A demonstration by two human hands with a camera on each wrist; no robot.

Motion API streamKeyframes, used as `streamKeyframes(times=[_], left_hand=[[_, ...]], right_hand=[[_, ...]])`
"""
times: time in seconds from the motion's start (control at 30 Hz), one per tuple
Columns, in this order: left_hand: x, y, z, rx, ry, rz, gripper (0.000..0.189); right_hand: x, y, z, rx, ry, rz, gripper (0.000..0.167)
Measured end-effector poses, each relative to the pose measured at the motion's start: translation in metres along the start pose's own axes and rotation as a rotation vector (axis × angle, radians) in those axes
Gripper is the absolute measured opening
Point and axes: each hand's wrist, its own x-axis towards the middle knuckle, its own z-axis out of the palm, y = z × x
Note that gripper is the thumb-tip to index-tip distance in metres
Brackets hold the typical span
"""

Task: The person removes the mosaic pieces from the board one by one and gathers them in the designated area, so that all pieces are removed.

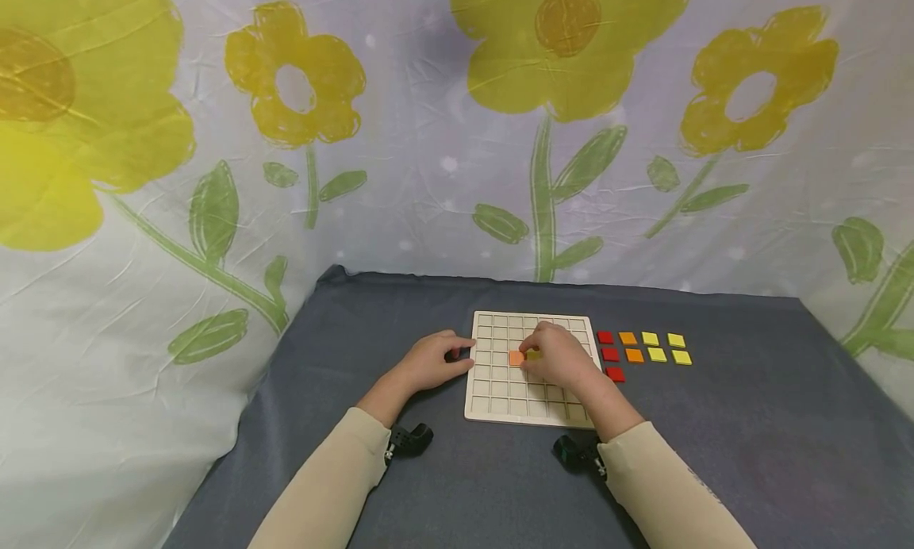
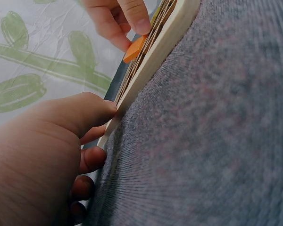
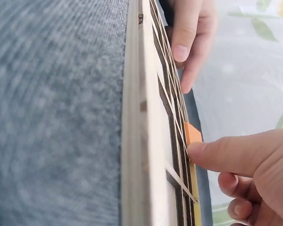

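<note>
A pale wooden grid board [image 1: 493, 410] lies on the dark cloth. At its left edge is my left hand [image 1: 432, 360], the thumb and index fingertip touching the rim apart from each other. My right hand [image 1: 560, 357] reaches over the middle of the board and pinches an orange square tile [image 1: 516, 358] between thumb and index finger. In the left wrist view the orange tile [image 2: 134, 49] stands a little above the grid. Beside it on the board sits a yellow tile [image 1: 534, 355], partly hidden by the right hand. The right wrist view shows the thumb against the orange tile [image 3: 193, 133].
Right of the board, loose tiles lie in columns: red tiles [image 1: 610, 355], orange tiles [image 1: 634, 356] and several yellow tiles [image 1: 657, 355]. Dark grey cloth [image 1: 485, 485] covers the table. A flower-printed curtain [image 1: 421, 176] hangs behind and at the left.
</note>
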Motion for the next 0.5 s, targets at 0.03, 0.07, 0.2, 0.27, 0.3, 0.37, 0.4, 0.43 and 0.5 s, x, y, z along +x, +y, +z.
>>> streamKeyframes(times=[0.03,0.07,0.2,0.27,0.3,0.37,0.4,0.43,0.5], left_hand=[[0.0,0.0,0.0,0.001,-0.001,-0.002,0.045],[0.0,-0.001,0.001,0.003,0.0,-0.002,0.045],[0.0,-0.002,0.001,0.006,0.001,-0.008,0.045],[0.0,-0.002,0.002,0.011,0.0,-0.009,0.045],[0.0,-0.003,0.002,0.01,0.001,-0.006,0.045],[0.0,-0.003,0.002,0.011,-0.001,-0.006,0.045],[0.001,-0.003,0.002,0.012,-0.002,-0.006,0.045],[0.001,-0.003,0.002,0.013,-0.003,-0.006,0.045],[0.001,-0.003,0.002,0.009,-0.002,-0.006,0.045]], right_hand=[[0.0,0.0,0.0,-0.012,0.006,-0.001,0.019],[-0.001,0.0,0.0,-0.019,0.009,0.0,0.019],[-0.001,-0.002,0.0,-0.052,0.013,-0.007,0.021],[-0.001,-0.003,-0.001,-0.059,0.009,-0.008,0.022],[-0.001,-0.004,-0.002,-0.061,0.009,-0.011,0.023],[-0.002,-0.004,-0.005,-0.054,0.006,-0.006,0.024],[-0.002,-0.003,-0.007,-0.039,0.004,-0.005,0.024],[-0.002,-0.003,-0.009,-0.022,0.003,-0.002,0.024],[-0.003,-0.002,-0.014,0.013,0.001,-0.004,0.024]])
